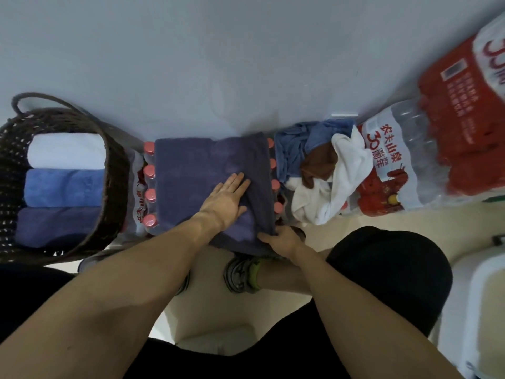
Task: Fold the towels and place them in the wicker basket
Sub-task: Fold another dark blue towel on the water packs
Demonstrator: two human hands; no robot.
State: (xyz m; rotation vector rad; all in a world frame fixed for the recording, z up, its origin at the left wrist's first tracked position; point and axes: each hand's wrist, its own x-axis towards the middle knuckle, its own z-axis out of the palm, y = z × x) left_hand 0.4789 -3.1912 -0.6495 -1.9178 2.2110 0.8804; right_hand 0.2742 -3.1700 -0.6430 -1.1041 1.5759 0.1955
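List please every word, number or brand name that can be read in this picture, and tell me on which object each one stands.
"农夫山泉": on the wrap of the water bottle pack right of the towel pile.
"30周年": same wrap, beneath the brand name.
"30": partly cut off, on the upper pack at the right edge.
Small white print on the red wrap: too blurred to read.
Red characters on the pack under the dark towel: partly hidden, unreadable.

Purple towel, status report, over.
Left hand flat on purple towel; right hand pinching its near corner. Three folded towels in wicker basket. Unfolded pile waiting right.
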